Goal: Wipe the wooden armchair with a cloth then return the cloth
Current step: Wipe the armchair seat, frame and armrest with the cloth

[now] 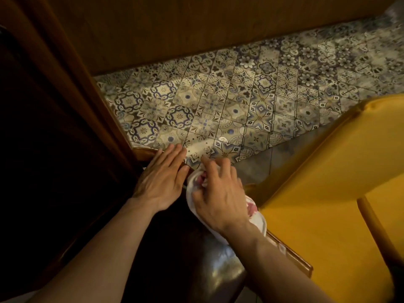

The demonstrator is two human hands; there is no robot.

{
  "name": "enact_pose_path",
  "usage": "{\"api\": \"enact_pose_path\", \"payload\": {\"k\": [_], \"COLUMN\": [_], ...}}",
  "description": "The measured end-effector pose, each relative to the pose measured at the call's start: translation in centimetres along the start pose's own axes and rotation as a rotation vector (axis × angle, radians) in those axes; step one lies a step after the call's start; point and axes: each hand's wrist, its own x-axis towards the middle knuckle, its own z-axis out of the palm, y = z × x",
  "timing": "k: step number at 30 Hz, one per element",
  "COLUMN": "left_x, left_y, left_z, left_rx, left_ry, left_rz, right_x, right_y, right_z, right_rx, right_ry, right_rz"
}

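Note:
The wooden armchair's curved brown frame [146,154] runs under both hands, and its dark glossy seat [220,274] shows below my wrists. My left hand [160,181] lies flat on the frame's top rail with fingers stretched out and together. My right hand [218,195] is bunched on a white cloth with red markings [253,212], pressing it against the wooden rail just right of the left hand. Part of the cloth trails out under my right wrist.
A yellow upholstered chair [328,193] with a wooden leg stands close on the right. Patterned blue and cream floor tiles [218,106] spread ahead. Dark wooden furniture [54,127] fills the left side, and a wooden panel [196,25] closes off the far side.

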Motion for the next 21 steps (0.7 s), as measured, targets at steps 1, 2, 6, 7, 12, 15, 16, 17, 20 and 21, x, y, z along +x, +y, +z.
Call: {"api": "enact_pose_path", "payload": {"k": [1, 2, 6, 7, 12, 15, 16, 17, 20, 21], "left_x": [0.0, 0.0, 0.0, 0.0, 0.0, 0.2, 0.3, 0.3, 0.4, 0.4], "left_y": [-0.1, -0.3, -0.5, -0.5, -0.5, -0.7, -0.8, -0.8, -0.8, -0.8], "left_z": [0.2, 0.4, 1.2, 1.2, 1.5, 1.6, 1.6, 1.6, 1.8, 1.9], "left_rx": [0.007, 0.015, 0.052, 0.054, 0.024, -0.026, -0.046, -0.060, -0.074, -0.089], "left_ry": [-0.001, 0.006, 0.050, 0.051, 0.069, 0.080, 0.083, 0.088, 0.107, 0.116], "left_rz": [0.010, 0.016, 0.016, 0.018, 0.035, 0.043, 0.047, 0.048, 0.039, 0.033], "right_x": [-0.3, -0.7, -2.4, -2.8, -2.6, -1.3, -0.9, -0.5, 1.5, 2.3], "right_y": [0.3, 0.7, 2.8, 3.2, 4.0, 4.0, 3.9, 3.8, 2.4, 1.9], "right_z": [0.0, 0.0, -0.2, -0.2, -0.2, 0.2, 0.3, 0.4, 1.3, 1.7], "right_rx": [-0.021, -0.056, -0.174, -0.202, -0.252, -0.212, -0.185, -0.151, -0.086, -0.076], "right_ry": [-0.036, -0.065, -0.191, -0.212, -0.215, -0.223, -0.223, -0.219, -0.220, -0.219], "right_rz": [-0.033, -0.069, -0.162, -0.180, -0.243, -0.277, -0.281, -0.284, -0.290, -0.294]}}
